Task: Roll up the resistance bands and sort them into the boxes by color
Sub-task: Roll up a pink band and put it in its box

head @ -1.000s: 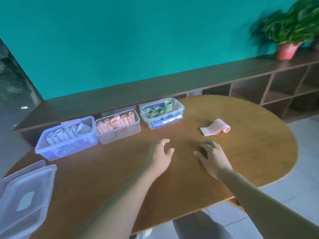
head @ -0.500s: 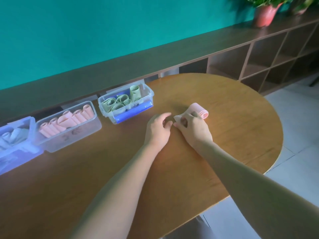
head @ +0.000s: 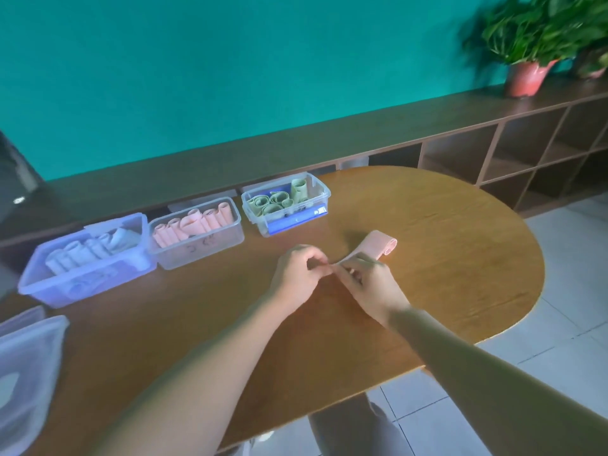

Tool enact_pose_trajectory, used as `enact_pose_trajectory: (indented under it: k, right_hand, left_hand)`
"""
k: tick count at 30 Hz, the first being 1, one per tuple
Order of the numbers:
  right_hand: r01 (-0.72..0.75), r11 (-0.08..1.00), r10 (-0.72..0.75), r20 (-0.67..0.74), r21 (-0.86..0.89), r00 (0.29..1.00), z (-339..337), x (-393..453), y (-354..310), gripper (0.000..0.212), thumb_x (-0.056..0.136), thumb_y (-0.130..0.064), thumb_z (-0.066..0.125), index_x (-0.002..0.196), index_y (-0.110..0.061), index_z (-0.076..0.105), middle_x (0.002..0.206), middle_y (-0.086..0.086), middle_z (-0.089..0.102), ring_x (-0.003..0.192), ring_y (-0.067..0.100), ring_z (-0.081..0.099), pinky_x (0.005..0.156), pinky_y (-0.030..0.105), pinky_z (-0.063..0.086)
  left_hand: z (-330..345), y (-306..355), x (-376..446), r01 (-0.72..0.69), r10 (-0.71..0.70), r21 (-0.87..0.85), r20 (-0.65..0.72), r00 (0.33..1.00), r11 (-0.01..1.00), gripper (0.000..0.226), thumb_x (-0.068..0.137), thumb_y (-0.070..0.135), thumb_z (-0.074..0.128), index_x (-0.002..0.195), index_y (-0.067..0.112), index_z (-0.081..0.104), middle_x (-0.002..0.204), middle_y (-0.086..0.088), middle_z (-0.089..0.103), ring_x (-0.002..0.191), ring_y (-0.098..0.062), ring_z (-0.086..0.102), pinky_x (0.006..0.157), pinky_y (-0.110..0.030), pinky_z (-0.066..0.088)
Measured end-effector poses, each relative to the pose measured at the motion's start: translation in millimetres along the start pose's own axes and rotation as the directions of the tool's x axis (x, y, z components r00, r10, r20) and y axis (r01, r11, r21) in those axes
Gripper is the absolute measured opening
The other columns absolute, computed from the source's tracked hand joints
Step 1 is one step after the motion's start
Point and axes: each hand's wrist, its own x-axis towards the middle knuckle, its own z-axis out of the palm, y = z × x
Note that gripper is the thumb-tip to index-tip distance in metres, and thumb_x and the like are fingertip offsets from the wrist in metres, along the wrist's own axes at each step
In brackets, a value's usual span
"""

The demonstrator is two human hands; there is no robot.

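A pink resistance band point(head: 378, 245) lies flat on the wooden table point(head: 460, 258), its far end looped. My left hand point(head: 299, 274) and my right hand point(head: 368, 284) meet at its near end, both pinching that edge. Three clear boxes stand in a row at the table's back. The left box point(head: 82, 281) holds pale blue rolls, the middle box point(head: 200, 248) holds pink rolls, the right box point(head: 316, 195) holds green rolls.
Clear plastic lids point(head: 26, 366) lie at the table's left front corner. A long dark shelf unit point(head: 493, 153) runs behind the table, with a potted plant point(head: 529, 37) on its right end. Tiled floor point(head: 559, 324) lies to the right.
Both hands went from resting empty on the table to the pink band, and now pinch its near end. The camera view shifted.
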Motion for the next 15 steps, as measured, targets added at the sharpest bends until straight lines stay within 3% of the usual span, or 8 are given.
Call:
enact_pose_trajectory:
  k: [2, 5, 7, 9, 12, 15]
  right_hand:
    - [0.019, 0.999, -0.021, 0.034, 0.045, 0.999, 0.4, -5.8, -32.8, 0.017, 0.096, -0.037, 0.068, 0.100, -0.023, 0.076, 0.087, -0.018, 0.061, 0.076, 0.003, 0.057, 0.068, 0.010, 0.040]
    - [0.077, 0.996, -0.077, 0.013, 0.038, 0.997, -6.6, -5.2, -85.6, 0.020, 0.095, -0.042, 0.068, 0.098, -0.024, 0.077, 0.080, -0.014, 0.060, 0.076, -0.001, 0.057, 0.067, 0.009, 0.039]
    - [0.133, 0.988, -0.132, -0.018, 0.078, 0.991, -14.8, -3.0, -122.1, 0.017, 0.095, -0.038, 0.069, 0.099, -0.024, 0.078, 0.080, -0.013, 0.066, 0.073, 0.001, 0.060, 0.069, 0.016, 0.048]
    - [0.139, 0.981, -0.135, -0.034, 0.138, 0.990, -23.2, -2.2, -157.0, 0.015, 0.095, -0.032, 0.069, 0.098, -0.021, 0.079, 0.083, -0.011, 0.072, 0.071, 0.003, 0.063, 0.070, 0.025, 0.052]
    - [0.133, 0.973, -0.129, -0.033, 0.191, 0.991, -33.8, -3.5, -202.4, 0.014, 0.096, -0.030, 0.066, 0.096, -0.022, 0.078, 0.083, -0.009, 0.074, 0.068, 0.000, 0.061, 0.062, 0.018, 0.047]
    - [0.166, 0.958, -0.163, -0.033, 0.232, 0.986, -40.6, -8.0, -237.1, 0.015, 0.095, -0.031, 0.067, 0.091, -0.021, 0.077, 0.081, -0.008, 0.074, 0.073, 0.009, 0.065, 0.066, 0.029, 0.051]
  left_hand:
    - [-34.0, 8.0, -17.5, 0.052, -0.052, -0.013, 0.005, 0.999, 0.999, 0.011, 0.083, 0.028, 0.082, 0.084, 0.028, 0.072, 0.096, 0.015, 0.070, 0.090, -0.007, 0.063, 0.078, -0.012, 0.044]
    - [-89.6, 29.4, -42.0, 0.071, -0.072, -0.042, -0.026, 0.997, 0.997, 0.010, 0.081, 0.029, 0.083, 0.084, 0.029, 0.074, 0.086, 0.013, 0.073, 0.085, -0.009, 0.067, 0.082, -0.030, 0.054]
    - [-128.2, 47.0, -57.5, 0.041, -0.043, -0.029, -0.074, 0.996, 0.999, 0.010, 0.079, 0.024, 0.084, 0.084, 0.028, 0.076, 0.083, 0.011, 0.075, 0.082, -0.009, 0.069, 0.084, -0.035, 0.057]
    - [-164.3, 66.7, -74.2, 0.022, -0.024, -0.020, -0.084, 0.996, 1.000, 0.008, 0.080, 0.025, 0.082, 0.085, 0.027, 0.076, 0.079, 0.011, 0.075, 0.077, -0.006, 0.070, 0.081, -0.033, 0.058]
    - [-208.1, 94.0, -98.1, 0.011, -0.017, -0.050, -0.112, 0.994, 0.999, 0.008, 0.081, 0.018, 0.082, 0.085, 0.021, 0.077, 0.071, 0.006, 0.075, 0.063, -0.007, 0.067, 0.072, -0.030, 0.055]
    - [-240.8, 112.7, -118.9, 0.015, -0.026, -0.080, -0.139, 0.990, 0.997, 0.008, 0.082, 0.011, 0.082, 0.087, 0.013, 0.077, 0.066, 0.003, 0.072, 0.057, -0.011, 0.063, 0.067, -0.028, 0.053]
